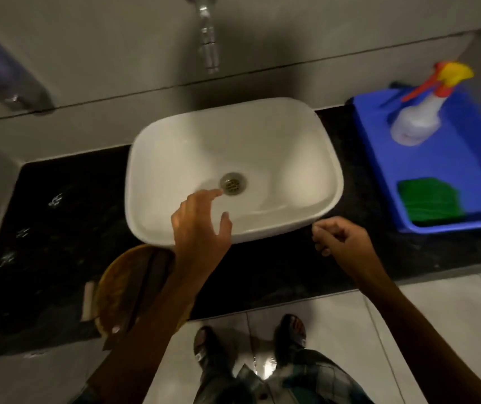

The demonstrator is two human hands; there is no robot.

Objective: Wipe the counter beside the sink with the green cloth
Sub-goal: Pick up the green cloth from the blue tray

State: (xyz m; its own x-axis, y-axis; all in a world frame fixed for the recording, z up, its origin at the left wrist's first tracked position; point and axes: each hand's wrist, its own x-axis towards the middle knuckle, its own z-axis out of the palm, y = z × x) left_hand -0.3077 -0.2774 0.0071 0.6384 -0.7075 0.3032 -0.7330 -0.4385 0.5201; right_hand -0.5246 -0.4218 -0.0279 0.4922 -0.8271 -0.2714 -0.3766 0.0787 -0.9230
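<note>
A folded green cloth (pixel 430 203) lies in the near corner of a blue tray (pixel 466 167) on the right of the black counter (pixel 58 228). A white sink (pixel 306 135) stands on the counter's middle. My left hand (pixel 200 225) hovers over the sink's front rim, fingers apart, holding nothing. My right hand (pixel 339 237) is in front of the sink's right corner, left of the tray, fingers loosely curled with nothing in them. Neither hand touches the cloth.
A white spray bottle (pixel 417 121) with a red and yellow trigger stands at the tray's far end. A steel tap (pixel 208 39) hangs above the sink. A round yellow bin (pixel 117 287) sits below the counter's front edge. My feet stand on pale floor tiles (pixel 452 304).
</note>
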